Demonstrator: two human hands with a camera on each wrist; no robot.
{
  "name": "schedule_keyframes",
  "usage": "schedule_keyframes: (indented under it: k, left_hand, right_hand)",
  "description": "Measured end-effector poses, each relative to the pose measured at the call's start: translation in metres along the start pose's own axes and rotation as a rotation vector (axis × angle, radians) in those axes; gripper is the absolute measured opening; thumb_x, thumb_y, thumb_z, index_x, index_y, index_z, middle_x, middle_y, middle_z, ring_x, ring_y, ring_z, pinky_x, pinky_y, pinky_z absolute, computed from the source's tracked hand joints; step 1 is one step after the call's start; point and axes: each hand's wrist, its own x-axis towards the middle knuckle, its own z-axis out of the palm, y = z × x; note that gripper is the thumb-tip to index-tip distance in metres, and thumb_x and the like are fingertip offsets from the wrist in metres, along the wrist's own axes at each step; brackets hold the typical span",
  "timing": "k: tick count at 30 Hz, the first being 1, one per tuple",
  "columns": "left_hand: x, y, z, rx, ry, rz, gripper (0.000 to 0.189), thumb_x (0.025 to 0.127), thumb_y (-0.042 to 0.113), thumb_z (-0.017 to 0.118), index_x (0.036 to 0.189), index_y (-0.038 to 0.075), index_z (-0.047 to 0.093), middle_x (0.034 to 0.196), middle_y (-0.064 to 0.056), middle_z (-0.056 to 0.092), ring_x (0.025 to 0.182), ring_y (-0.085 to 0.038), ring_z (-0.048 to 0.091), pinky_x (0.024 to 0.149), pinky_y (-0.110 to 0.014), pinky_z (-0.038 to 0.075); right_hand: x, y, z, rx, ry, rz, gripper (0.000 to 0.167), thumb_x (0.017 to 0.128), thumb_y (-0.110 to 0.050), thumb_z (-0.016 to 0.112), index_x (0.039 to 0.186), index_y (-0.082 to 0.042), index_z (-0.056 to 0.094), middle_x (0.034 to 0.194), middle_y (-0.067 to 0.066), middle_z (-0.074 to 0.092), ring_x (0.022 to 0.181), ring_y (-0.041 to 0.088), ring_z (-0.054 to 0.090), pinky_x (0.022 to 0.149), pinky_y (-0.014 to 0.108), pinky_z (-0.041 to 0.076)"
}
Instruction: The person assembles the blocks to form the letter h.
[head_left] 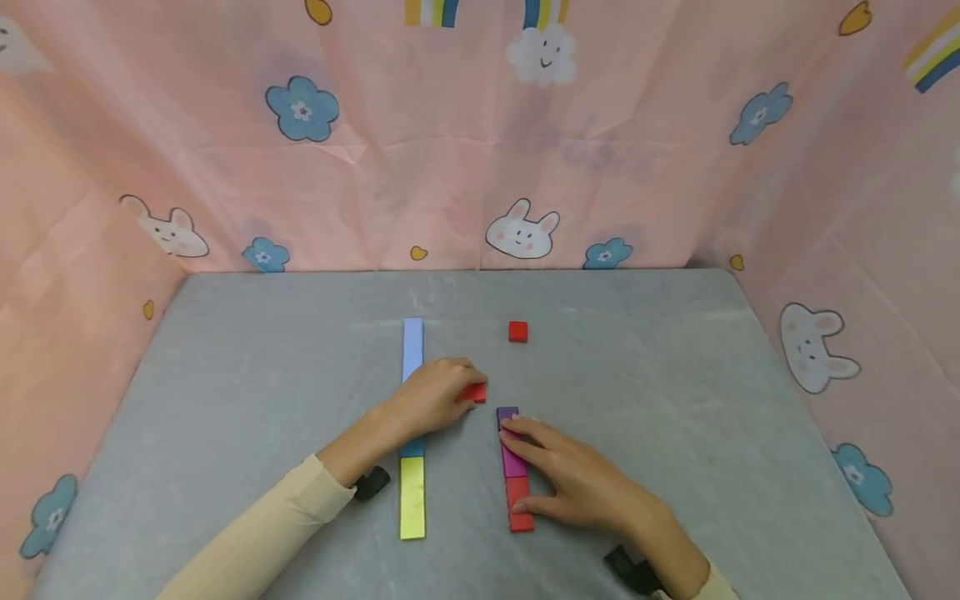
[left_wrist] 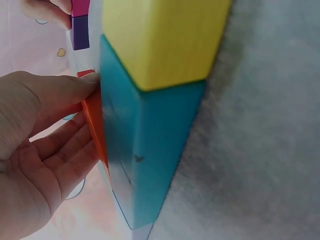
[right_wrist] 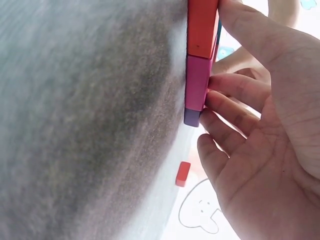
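My left hand (head_left: 435, 392) reaches across a row of blocks on the left. Its thumb and fingers pinch a red block (head_left: 476, 392), partly covered by the fingers. That row has a light blue block (head_left: 413, 340) at its far end, a teal-blue block (left_wrist: 137, 150) mostly under the hand in the head view, and a yellow block (head_left: 412, 497) nearest. On the right, a second row runs from a purple block (head_left: 507, 412) through a magenta block (head_left: 513, 463) to a red-orange block (right_wrist: 201, 30). My right hand (head_left: 581, 483) rests its extended fingertips and thumb along this row.
A small red cube (head_left: 518, 332) lies alone beyond the right row. Grey cloth (head_left: 645, 358) covers the table. A pink printed curtain (head_left: 420, 183) encloses its back and sides. Black straps (head_left: 632, 571) sit at both wrists.
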Motion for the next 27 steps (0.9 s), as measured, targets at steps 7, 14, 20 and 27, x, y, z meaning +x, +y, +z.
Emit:
schedule_keyframes:
  k: [7, 14, 20, 27]
  left_hand:
    - [0.002, 0.001, 0.0, -0.01, -0.009, -0.009, 0.03, 0.095, 0.008, 0.078, 0.124, 0.003, 0.076, 0.118, -0.012, 0.077, 0.107, -0.027, 0.074, 0.095, -0.043, 0.063]
    - [0.002, 0.002, 0.0, -0.002, -0.005, -0.014, 0.029, 0.093, 0.008, 0.079, 0.122, 0.003, 0.077, 0.115, -0.011, 0.077, 0.1, -0.025, 0.073, 0.091, -0.041, 0.064]
    - [0.004, 0.003, -0.004, -0.008, -0.048, -0.028, 0.04, 0.091, 0.02, 0.085, 0.126, 0.003, 0.075, 0.117, -0.012, 0.075, 0.099, -0.023, 0.07, 0.091, -0.042, 0.063]
    - [0.01, 0.004, -0.017, -0.035, -0.188, -0.08, 0.055, 0.1, 0.033, 0.074, 0.144, 0.003, 0.062, 0.138, -0.016, 0.068, 0.123, -0.03, 0.068, 0.107, -0.048, 0.058]
  right_hand:
    - [-0.001, 0.001, 0.0, 0.004, -0.004, 0.011, 0.084, 0.091, -0.052, 0.08, 0.158, -0.011, 0.05, 0.169, 0.001, 0.041, 0.152, 0.024, 0.047, 0.12, 0.05, 0.05]
    - [-0.001, 0.002, 0.001, -0.004, 0.004, 0.007, 0.083, 0.091, -0.054, 0.079, 0.158, -0.012, 0.051, 0.169, 0.0, 0.041, 0.152, 0.023, 0.048, 0.119, 0.049, 0.051]
    - [-0.002, 0.003, 0.0, -0.008, 0.013, -0.002, 0.084, 0.091, -0.052, 0.08, 0.158, -0.012, 0.051, 0.169, 0.001, 0.041, 0.152, 0.024, 0.048, 0.12, 0.049, 0.05]
    - [-0.002, 0.002, 0.001, 0.0, 0.005, -0.002, 0.083, 0.091, -0.055, 0.079, 0.157, -0.012, 0.051, 0.169, 0.0, 0.041, 0.151, 0.024, 0.048, 0.12, 0.049, 0.05]
